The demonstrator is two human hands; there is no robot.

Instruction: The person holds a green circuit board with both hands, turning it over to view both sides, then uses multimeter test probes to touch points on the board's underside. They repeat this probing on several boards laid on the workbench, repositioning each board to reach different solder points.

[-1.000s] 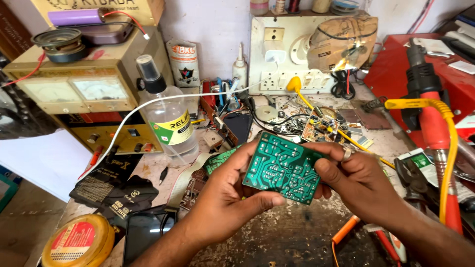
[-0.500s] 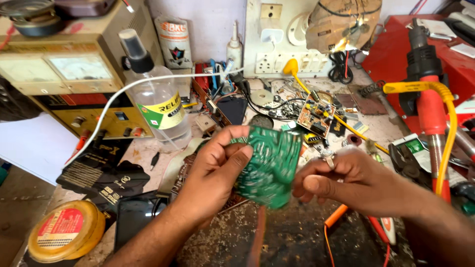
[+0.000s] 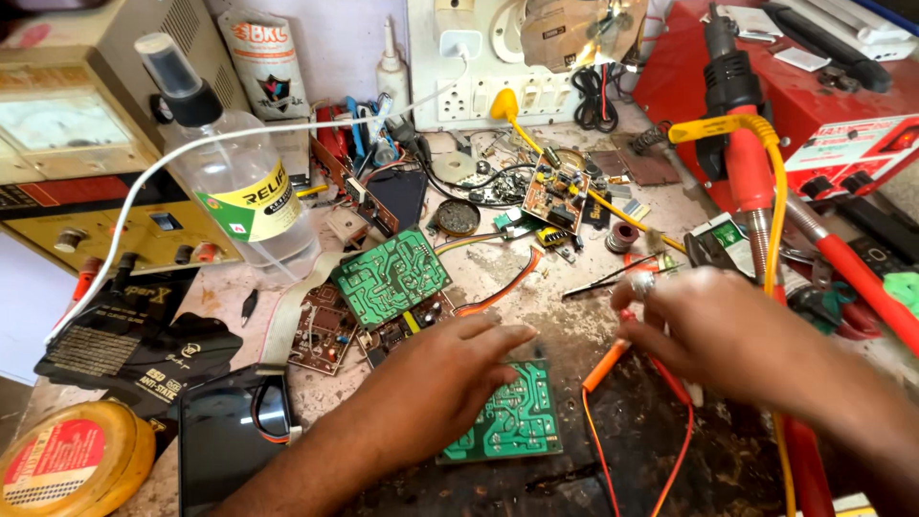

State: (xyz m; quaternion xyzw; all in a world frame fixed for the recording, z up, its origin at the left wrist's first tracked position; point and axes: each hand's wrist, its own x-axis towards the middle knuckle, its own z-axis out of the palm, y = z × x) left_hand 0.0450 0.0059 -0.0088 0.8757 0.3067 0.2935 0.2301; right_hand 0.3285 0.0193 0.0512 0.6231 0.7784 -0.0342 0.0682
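Left hand [image 3: 436, 383] presses flat on the green board [image 3: 507, 416] lying on the bench; right hand [image 3: 713, 330] closes around an orange probe [image 3: 605, 366]. Best hold the board steady, tip clear.

Green circuit board [image 3: 512, 421], lower centre of frame: lies flat on the dark, stained bench top, solder side up, pale traces showing, roughly rectangular and slightly skewed to the frame edges. Its upper left corner is covered by the left hand [image 3: 440, 383] pressing on it. Orange probe [image 3: 605, 366] just right of the board, lying slantwise, its upper end under the right hand [image 3: 713, 330].
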